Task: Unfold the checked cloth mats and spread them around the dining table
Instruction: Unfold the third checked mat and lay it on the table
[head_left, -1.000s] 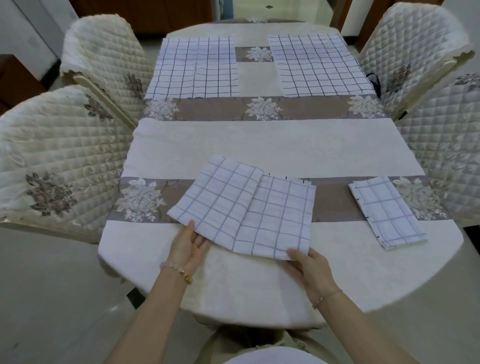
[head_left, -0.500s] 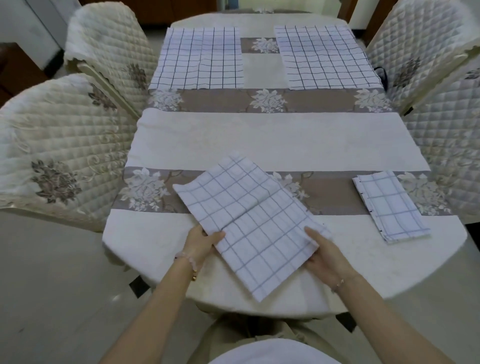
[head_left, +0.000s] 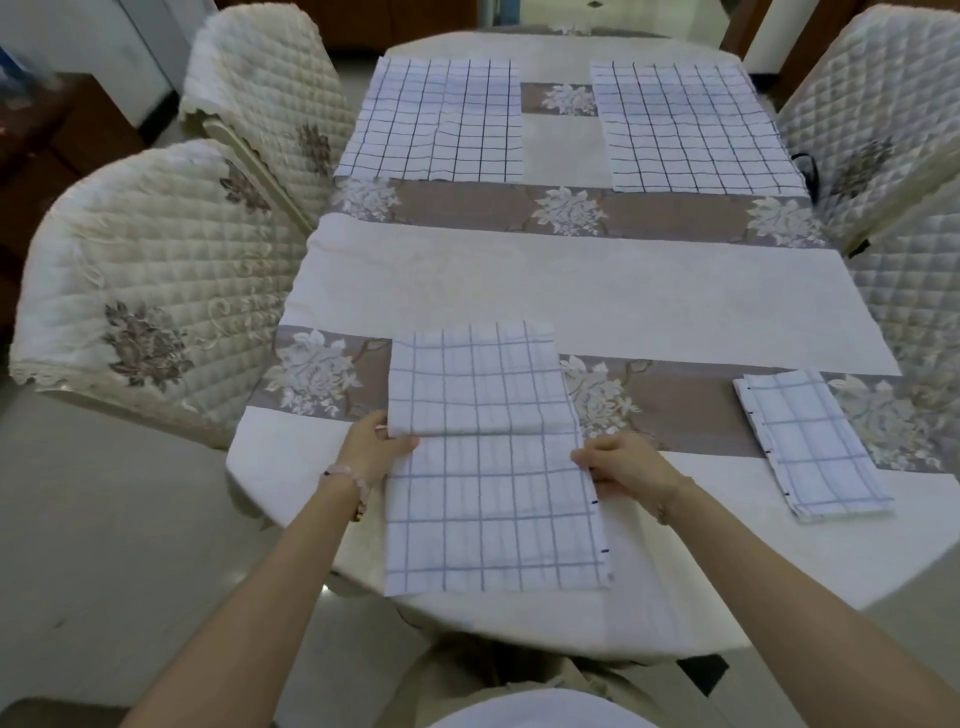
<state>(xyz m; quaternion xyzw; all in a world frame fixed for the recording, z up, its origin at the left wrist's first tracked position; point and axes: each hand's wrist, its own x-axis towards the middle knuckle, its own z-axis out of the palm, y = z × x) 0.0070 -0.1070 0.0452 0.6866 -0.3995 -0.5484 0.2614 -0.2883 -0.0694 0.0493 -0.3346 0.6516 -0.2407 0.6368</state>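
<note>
Left hand (head_left: 376, 447): pinching the half-unfolded mat (head_left: 488, 467) at its left edge.
Right hand (head_left: 623, 465): pinching its right edge.
Folded mat (head_left: 810, 441): well apart, near right of the bench (head_left: 571, 291).

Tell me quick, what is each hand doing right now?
Left hand: grips the half-unfolded white-and-blue checked cloth mat.
Right hand: pinches the same mat's right edge.

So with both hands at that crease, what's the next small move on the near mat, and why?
Probably lift the doubled layer and turn it open, away from the person. The near mat has a folded layer over its far half, and the left hand and right hand pinch that layer's edge at either side.
</note>
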